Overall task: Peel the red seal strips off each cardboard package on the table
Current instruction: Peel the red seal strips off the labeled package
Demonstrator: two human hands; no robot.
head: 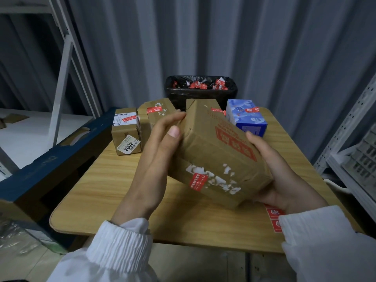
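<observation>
I read both hands on one cardboard package [215, 159], held tilted and lifted above the wooden table [114, 180].

- Left hand [160, 151]: fingers nearly straight along the package's left end, tips hooked over its far edge, thumb pressed against the near side.
- Right hand [272, 165]: cupped under the lower right corner, thumb resting on the upper face.

A red seal strip [198, 182] sits on the near face among torn white paper. A second strip [218, 111] appears to sit at the far end, though the view there is poor.

On the table behind stand a small brown box [126, 131], a second brown box [160, 112] and a blue box [246, 117], each bearing a red strip. Past the table's far edge, a black bin [200, 98] holds loose red strips. Two peeled strips [273, 215] lie on the table by the right wrist.
</observation>
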